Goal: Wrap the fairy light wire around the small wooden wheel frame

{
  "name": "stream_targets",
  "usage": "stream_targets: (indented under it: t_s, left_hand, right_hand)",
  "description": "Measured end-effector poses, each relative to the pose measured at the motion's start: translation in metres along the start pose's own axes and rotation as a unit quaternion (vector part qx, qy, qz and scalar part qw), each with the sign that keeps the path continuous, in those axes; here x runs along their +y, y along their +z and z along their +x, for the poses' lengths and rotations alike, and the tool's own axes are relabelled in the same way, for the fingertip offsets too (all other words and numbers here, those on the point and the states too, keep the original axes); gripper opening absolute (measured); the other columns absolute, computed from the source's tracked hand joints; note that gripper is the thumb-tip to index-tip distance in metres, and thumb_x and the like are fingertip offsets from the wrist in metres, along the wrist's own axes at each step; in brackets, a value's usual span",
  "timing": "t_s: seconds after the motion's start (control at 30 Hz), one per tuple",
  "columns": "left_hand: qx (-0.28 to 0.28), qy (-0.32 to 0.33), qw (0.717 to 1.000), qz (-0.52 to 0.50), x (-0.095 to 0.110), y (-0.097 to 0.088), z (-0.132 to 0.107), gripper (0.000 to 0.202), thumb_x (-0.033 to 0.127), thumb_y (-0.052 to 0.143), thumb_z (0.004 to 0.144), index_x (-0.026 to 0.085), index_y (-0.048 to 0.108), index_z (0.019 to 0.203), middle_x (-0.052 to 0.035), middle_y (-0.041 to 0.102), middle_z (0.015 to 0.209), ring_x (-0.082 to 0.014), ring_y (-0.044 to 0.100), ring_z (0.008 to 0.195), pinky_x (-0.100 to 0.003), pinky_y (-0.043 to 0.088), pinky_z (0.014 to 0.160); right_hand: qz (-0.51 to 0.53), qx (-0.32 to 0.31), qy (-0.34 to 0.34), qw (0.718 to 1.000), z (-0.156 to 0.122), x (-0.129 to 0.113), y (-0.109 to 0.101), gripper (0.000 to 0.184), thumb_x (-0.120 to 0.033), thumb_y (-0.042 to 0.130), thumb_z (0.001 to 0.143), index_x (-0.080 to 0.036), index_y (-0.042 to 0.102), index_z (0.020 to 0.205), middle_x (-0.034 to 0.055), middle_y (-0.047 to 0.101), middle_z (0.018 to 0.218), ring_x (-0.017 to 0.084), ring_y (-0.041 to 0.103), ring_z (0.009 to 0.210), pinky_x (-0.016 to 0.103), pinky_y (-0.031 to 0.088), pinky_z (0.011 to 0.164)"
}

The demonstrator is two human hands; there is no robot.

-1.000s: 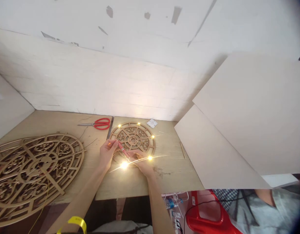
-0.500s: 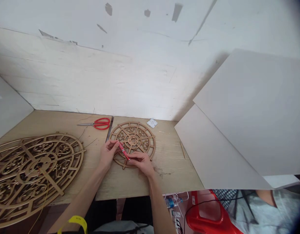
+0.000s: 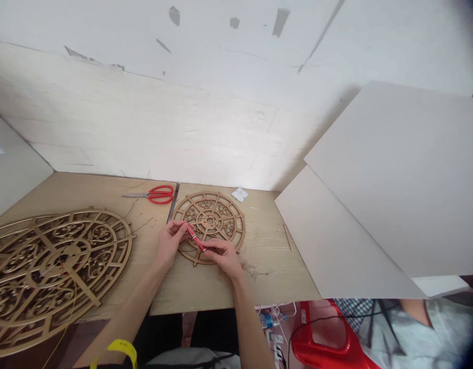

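A slim red tube with a pale band (image 3: 196,239) slants between my two hands, above a small round gold openwork panel (image 3: 236,220) on the table. The fingertips of my left hand (image 3: 170,242) pinch its upper left end. At the lower right end, my right hand (image 3: 224,256) closes thumb and fingers on it. Whether the tube is capped is too small to tell. Part of the panel is hidden behind both hands and the tube.
Red-handled scissors (image 3: 159,195) lie behind my left hand. Larger gold openwork panels (image 3: 101,294) with loose wires are stacked at left. A small white packet (image 3: 240,194) and a thin stick (image 3: 289,238) rest on the table. Large white boards (image 3: 352,230) lean at right.
Both hands keep the same pinch on the red tube over the panel. The view has shifted very slightly; nothing else has visibly moved.
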State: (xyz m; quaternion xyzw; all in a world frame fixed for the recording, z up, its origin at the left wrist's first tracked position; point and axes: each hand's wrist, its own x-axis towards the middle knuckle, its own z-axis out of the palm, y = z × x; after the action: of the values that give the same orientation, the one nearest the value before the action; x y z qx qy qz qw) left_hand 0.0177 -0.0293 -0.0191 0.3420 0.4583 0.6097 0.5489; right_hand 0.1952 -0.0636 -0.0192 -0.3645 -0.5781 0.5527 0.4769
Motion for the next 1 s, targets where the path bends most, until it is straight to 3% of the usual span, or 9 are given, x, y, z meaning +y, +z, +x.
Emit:
stream_targets:
  t_s: [0.8, 1.0]
  left_hand:
    - [-0.025, 0.003, 1.0, 0.015, 0.0063, 0.0031, -0.0022, 0.046, 0.051, 0.085, 0.057, 0.016, 0.063, 0.075, -0.008, 0.073, 0.077, -0.0197, 0.069, 0.068, -0.033, 0.06, 0.065]
    - [-0.021, 0.002, 1.0, 0.016, 0.0063, 0.0035, -0.0029, 0.046, 0.053, 0.085, 0.057, 0.016, 0.062, 0.074, -0.0086, 0.073, 0.076, -0.0204, 0.069, 0.069, -0.035, 0.06, 0.067]
  right_hand:
    - [0.002, -0.002, 0.029, 1.0, -0.0018, -0.006, -0.0006, 0.026, -0.036, 0.083, 0.068, -0.028, 0.08, 0.093, 0.0021, 0.072, 0.079, 0.016, 0.059, 0.07, 0.03, 0.047, 0.068]
    - [-0.005, 0.004, 0.013, 1.0, -0.0028, -0.0024, -0.0018, 0.026, -0.035, 0.081, 0.071, -0.028, 0.08, 0.096, 0.0032, 0.074, 0.083, 0.019, 0.062, 0.076, 0.032, 0.05, 0.074]
